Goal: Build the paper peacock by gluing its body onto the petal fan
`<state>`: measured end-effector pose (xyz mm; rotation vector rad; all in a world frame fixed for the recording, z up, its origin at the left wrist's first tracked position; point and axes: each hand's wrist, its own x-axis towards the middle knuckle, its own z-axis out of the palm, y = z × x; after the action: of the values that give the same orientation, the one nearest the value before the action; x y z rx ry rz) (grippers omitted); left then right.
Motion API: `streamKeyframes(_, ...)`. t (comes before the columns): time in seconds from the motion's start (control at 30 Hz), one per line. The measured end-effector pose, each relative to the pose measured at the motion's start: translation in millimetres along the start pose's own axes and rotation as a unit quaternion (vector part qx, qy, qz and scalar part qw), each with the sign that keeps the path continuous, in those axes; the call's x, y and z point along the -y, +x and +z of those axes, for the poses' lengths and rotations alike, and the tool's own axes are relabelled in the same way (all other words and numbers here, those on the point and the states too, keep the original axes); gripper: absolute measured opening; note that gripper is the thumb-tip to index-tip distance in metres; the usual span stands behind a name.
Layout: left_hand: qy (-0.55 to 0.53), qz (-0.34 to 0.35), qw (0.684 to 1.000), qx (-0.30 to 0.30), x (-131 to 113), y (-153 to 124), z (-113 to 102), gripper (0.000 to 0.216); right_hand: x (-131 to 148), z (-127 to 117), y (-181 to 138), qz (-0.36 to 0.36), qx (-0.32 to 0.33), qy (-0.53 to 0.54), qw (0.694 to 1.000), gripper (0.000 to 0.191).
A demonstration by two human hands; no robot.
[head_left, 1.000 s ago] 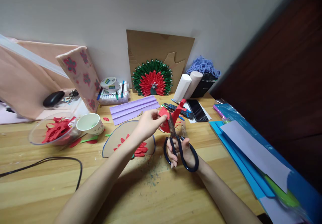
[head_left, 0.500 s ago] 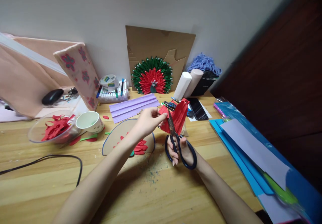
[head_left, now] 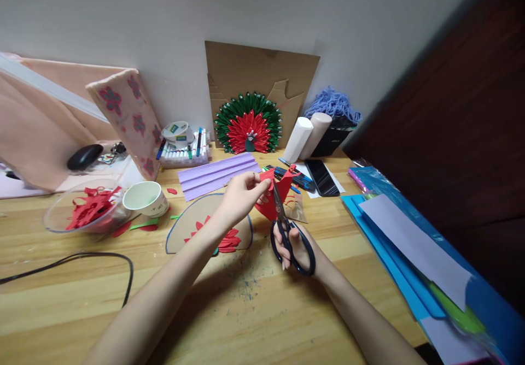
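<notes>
Pinched in my left hand (head_left: 245, 194) is a piece of red crepe paper (head_left: 267, 209), held up above the table. My right hand (head_left: 298, 247) grips a pair of scissors (head_left: 284, 217) by its dark handles, fingers through the loops. The blades point up and away from me, against the red paper close to my left fingertips. Below my left forearm lies a cardboard half-round (head_left: 180, 233) with a blue outline and red paper petals (head_left: 229, 240) on it, partly hidden by the arm.
Left stand a paper cup (head_left: 145, 200) and a clear bowl of red scraps (head_left: 92, 209). Behind are pleated purple paper (head_left: 217, 174), a marker box (head_left: 184, 152) and a red-green peacock (head_left: 248, 127) before cardboard. A phone (head_left: 322, 177) and blue sheets (head_left: 385, 255) lie right.
The scissor blades have closed further, and the handle loops have drawn nearer together. The red paper's right part has changed shape and hangs narrower, showing more of the pens behind.
</notes>
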<state>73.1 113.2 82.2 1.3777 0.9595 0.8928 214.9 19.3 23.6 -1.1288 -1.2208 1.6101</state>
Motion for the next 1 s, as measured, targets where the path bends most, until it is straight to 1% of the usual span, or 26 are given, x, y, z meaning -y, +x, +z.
streamKeyframes(0.17, 0.001, 0.001, 1.000, 0.015, 0, -2, 4, 0.018, -6, 0, 1, -0.007, 0.022, 0.043, 0.999, 0.073)
streamKeyframes(0.4, 0.003, -0.005, 1.000, 0.026, 0, -3, 4, 0.018, -9, 3, 6, 0.030, -0.012, 0.076, 0.997, 0.069)
streamKeyframes(0.57, 0.001, -0.015, 1.000, 0.024, 1, -1, 4, 0.017, -10, 6, 5, 0.008, -0.061, 0.012, 0.998, 0.065)
streamKeyframes(0.73, 0.011, -0.019, 1.000, 0.012, 0, -1, 3, 0.016, -8, 8, 4, 0.008, -0.088, -0.022, 0.996, 0.062)
streamKeyframes(0.87, 0.010, 0.001, 1.000, -0.007, 1, -1, 3, 0.017, -10, 8, 3, 0.008, -0.081, -0.034, 0.996, 0.063)
streamKeyframes(1.0, 0.023, 0.005, 1.000, 0.009, 3, 0, 3, 0.015, -16, 5, 1, -0.017, -0.053, -0.041, 0.998, 0.065)
